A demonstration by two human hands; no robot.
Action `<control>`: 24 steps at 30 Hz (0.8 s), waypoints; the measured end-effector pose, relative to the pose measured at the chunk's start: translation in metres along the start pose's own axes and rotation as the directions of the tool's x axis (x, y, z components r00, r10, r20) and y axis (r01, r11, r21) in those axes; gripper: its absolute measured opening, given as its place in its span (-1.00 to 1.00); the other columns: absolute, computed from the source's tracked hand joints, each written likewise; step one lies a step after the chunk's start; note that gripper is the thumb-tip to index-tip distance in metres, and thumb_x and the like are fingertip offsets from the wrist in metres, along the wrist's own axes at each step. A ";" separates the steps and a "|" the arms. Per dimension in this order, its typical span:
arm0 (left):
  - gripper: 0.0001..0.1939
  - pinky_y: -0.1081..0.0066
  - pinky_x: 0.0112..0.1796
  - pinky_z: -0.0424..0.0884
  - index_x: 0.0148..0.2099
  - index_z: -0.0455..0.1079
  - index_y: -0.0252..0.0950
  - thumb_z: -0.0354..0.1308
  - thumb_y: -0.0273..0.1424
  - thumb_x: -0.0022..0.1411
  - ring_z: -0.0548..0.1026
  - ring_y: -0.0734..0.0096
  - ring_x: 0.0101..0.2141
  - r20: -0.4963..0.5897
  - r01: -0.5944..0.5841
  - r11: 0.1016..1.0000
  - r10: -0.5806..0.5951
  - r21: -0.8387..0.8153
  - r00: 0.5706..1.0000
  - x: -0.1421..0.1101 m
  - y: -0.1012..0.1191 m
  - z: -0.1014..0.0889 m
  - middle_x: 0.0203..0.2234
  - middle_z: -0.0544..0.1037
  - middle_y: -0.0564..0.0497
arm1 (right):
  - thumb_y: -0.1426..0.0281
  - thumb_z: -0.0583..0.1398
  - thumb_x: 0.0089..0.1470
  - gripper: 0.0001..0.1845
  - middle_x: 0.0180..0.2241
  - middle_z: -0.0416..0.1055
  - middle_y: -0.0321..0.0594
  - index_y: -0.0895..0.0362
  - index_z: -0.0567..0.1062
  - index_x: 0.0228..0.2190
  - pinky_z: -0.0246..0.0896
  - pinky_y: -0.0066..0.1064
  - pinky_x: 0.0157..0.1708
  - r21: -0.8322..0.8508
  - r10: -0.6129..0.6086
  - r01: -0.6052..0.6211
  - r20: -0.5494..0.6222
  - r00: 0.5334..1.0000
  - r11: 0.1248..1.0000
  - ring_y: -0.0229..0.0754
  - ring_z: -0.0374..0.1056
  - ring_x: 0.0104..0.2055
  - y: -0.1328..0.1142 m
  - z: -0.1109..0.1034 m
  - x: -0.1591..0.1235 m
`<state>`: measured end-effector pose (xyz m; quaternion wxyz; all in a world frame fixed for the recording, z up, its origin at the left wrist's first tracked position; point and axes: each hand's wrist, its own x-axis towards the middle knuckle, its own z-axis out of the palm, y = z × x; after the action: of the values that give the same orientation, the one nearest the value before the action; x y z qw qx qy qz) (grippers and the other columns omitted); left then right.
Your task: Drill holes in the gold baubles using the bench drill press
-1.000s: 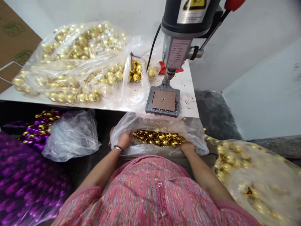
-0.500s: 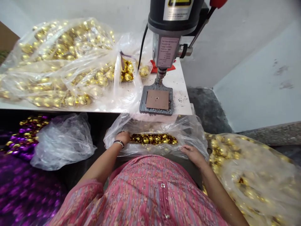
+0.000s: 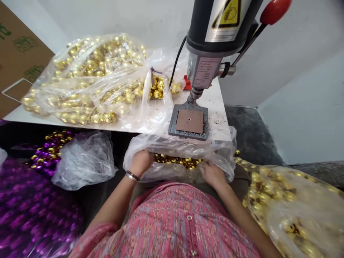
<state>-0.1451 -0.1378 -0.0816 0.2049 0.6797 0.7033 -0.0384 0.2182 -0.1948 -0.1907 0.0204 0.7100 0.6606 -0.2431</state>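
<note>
A clear plastic bag (image 3: 177,145) of shiny gold pieces (image 3: 178,161) lies in my lap, just below the table edge. My left hand (image 3: 141,163), with a bangle on the wrist, is closed on the bag's left rim. My right hand (image 3: 212,173) rests on the bag's right side with its fingers curled onto the plastic. Above them a grey press machine (image 3: 215,39) with a red-knobbed lever (image 3: 274,10) stands on the white table (image 3: 215,98); its square base plate (image 3: 189,122) carries a brown pad.
A big clear bag of gold pieces (image 3: 94,79) fills the table's left side. On the floor: purple and gold pieces (image 3: 51,147), an empty clear bag (image 3: 83,159), purple material (image 3: 27,211) at left, another bag of gold pieces (image 3: 290,204) at right. Cardboard (image 3: 16,53) leans far left.
Both hands have gathered the lap bag's rim inward, so fewer gold pieces show. My right hand moved from the bag's outer right side onto its top edge. The view tilted up slightly.
</note>
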 end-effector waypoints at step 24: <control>-0.62 0.28 0.06 0.65 0.01 0.80 -0.33 0.22 -0.22 0.50 0.76 0.07 -0.03 -0.100 -0.124 0.816 0.082 -0.564 0.992 0.058 0.037 -0.051 -0.14 0.86 -0.10 | -0.07 0.27 0.49 -0.37 0.17 0.58 -0.04 0.15 0.56 0.27 0.60 -0.05 0.32 0.172 0.094 0.020 -0.629 0.772 0.985 -0.11 0.54 0.21 0.055 -0.104 0.057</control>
<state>-0.1206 -0.0635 -0.0468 0.3747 0.6255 0.6518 0.2085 0.3044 -0.1123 -0.1364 -0.2587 0.7624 0.5915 -0.0439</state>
